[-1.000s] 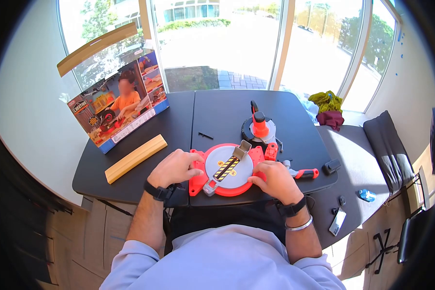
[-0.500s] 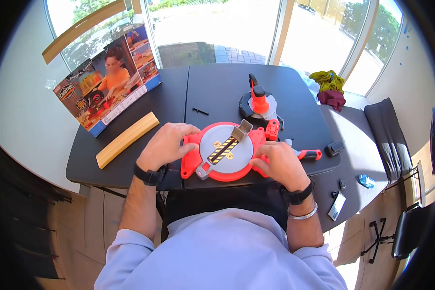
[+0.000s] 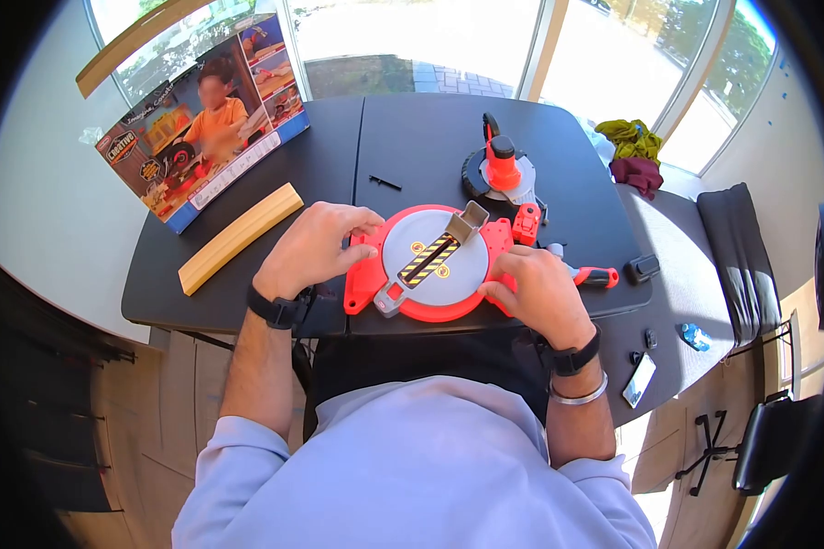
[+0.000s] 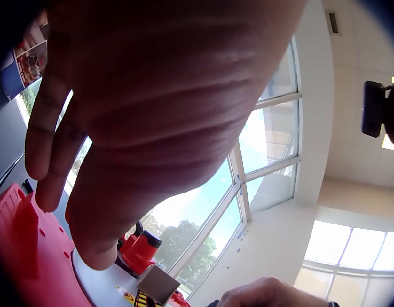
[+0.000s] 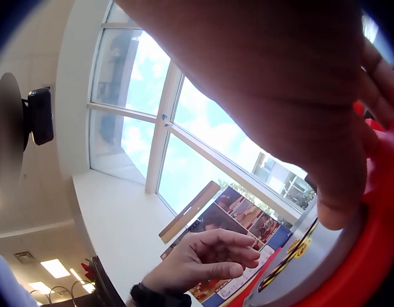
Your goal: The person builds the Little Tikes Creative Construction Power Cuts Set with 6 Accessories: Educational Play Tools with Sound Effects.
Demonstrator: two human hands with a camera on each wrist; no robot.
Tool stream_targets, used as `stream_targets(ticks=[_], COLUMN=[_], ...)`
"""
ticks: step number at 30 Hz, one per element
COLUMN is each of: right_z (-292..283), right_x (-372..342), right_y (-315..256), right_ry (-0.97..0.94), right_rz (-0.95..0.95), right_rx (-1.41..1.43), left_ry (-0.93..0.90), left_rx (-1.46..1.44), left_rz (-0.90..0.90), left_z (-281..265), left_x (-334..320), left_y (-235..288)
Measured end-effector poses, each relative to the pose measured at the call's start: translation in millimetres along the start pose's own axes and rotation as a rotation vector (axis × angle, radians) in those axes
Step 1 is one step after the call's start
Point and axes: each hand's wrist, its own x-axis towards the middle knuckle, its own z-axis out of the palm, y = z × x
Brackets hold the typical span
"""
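The toy saw base (image 3: 366,282), red plastic with a round grey turntable (image 3: 467,263), lay flat near the black table's (image 3: 412,133) near edge. A striped slot (image 3: 429,261) ran slantwise between a brownish bracket (image 3: 468,222) and a grey tab (image 3: 390,300).

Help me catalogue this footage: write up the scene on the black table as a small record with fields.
surface: black rectangular folding table with rounded corners
center: red plastic base bearing a round grey disc with a black-and-yellow striped strip
left hand: open, fingers loosely bent, by the base's left side
right hand: at the base's right side; grip unclear
beyond base: red-and-black plastic toy saw
left side: long pale wooden piece; upright printed cardboard box behind it
small part: thin black rod, lying loose
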Motion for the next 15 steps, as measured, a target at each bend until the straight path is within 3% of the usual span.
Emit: stream_targets(ticks=[3,12,15], right_z=[3,3,10], right_x=[-1,5,9], right_y=[-6,-12,-8], right_ry=[0.020,0.020,0.087], right_rz=[-0.006,0.101,-0.019], right_rx=[-0.055,-0.072,-0.036], left_ry=[-0.018,-0.080,-0.134], left_rx=[0.054,0.084,0.034], left_rz=[0.051,-0.012,0.045], left_z=[3,-3,0], left_x=[0,-1,-2], left_y=[-2,4,-8])
